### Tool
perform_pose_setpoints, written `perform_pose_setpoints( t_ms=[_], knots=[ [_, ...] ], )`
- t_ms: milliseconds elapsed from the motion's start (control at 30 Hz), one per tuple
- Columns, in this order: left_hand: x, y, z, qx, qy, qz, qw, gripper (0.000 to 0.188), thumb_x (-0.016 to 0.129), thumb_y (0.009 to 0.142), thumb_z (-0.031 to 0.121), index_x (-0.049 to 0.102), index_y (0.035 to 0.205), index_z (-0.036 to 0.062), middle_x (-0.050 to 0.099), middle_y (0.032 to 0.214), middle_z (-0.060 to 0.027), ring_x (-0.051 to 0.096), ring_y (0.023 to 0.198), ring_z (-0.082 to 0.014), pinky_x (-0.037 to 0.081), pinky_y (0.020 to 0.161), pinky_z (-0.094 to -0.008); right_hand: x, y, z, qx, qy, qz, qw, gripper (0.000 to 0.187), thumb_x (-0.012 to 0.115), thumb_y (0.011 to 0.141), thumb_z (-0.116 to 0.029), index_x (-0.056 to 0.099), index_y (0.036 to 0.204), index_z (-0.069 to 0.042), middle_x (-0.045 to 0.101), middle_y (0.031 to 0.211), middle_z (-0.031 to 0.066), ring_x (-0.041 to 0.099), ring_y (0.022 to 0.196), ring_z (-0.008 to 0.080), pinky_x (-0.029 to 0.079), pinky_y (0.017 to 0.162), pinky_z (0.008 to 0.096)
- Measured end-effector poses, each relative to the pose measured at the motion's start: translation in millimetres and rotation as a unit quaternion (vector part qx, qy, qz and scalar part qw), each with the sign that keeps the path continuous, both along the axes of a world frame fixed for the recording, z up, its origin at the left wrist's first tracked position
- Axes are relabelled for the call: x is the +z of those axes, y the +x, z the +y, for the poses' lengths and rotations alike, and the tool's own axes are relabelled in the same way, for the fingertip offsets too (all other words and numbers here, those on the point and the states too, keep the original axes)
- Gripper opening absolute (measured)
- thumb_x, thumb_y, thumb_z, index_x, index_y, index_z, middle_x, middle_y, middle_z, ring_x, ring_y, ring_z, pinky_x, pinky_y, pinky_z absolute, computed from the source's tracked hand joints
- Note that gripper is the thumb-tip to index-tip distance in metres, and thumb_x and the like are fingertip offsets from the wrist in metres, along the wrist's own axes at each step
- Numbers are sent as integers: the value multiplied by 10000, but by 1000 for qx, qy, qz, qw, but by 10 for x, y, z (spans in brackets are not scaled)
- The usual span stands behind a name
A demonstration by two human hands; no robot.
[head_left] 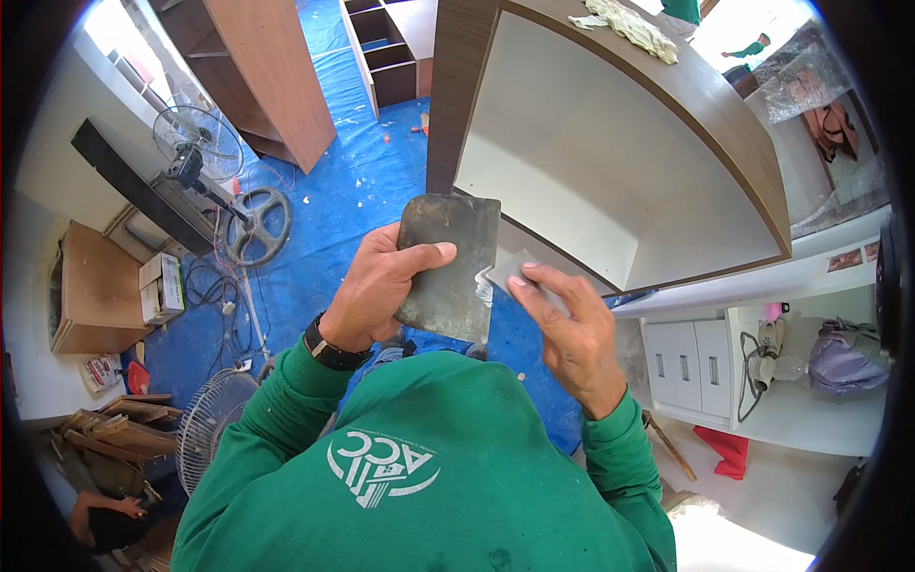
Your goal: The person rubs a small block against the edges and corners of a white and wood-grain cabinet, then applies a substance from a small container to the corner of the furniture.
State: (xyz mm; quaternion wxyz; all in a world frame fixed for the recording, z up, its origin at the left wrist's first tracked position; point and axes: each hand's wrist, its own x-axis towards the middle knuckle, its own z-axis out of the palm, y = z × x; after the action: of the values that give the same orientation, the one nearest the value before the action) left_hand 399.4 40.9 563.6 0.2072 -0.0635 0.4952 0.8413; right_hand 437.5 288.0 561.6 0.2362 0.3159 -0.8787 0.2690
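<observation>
My left hand (367, 286) grips a dark grey, worn flat plate (448, 253) with rounded corners, its thumb lying across the face. A dab of white paste (483, 288) clings to the plate's right edge. Between the thumb and fingers of my right hand (572, 334) is a small greyish flat scraper (513, 270), close beside the paste. Whether the scraper touches the plate, I cannot tell. Just beyond both hands stands an open cabinet (562, 153) with white inner panels and brown wood-look edges.
A crumpled pale cloth (634, 27) lies on the cabinet top. Blue sheeting (353, 205) covers the floor. To the left are a stand fan (195, 143), tangled cables (210, 296) and a second fan (212, 410). White drawers (688, 367) stand at right. Another person's arm (100, 505) shows lower left.
</observation>
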Motion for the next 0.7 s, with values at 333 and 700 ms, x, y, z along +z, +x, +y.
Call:
perform_pose_setpoints(
  t_ms=[333,700],
  knots=[
    [-69,-41,38,27,-8,-2,1000,234,670,940,60,660,1152,-40,734,1039,-120,742,835,-192,638,741,-339,-8,35,118,36,20,11,999,517,704,708,14,757,1200,-139,698,1198,78,630,794,244,535,684,354],
    [17,-53,110,4,-17,20,1000,219,670,948,48,664,1150,-35,738,1017,-109,735,835,-174,624,740,-322,-30,9,87,38,4,-7,999,478,698,713,2,758,1173,-118,700,1166,56,622,813,260,523,680,368]
  ],
)
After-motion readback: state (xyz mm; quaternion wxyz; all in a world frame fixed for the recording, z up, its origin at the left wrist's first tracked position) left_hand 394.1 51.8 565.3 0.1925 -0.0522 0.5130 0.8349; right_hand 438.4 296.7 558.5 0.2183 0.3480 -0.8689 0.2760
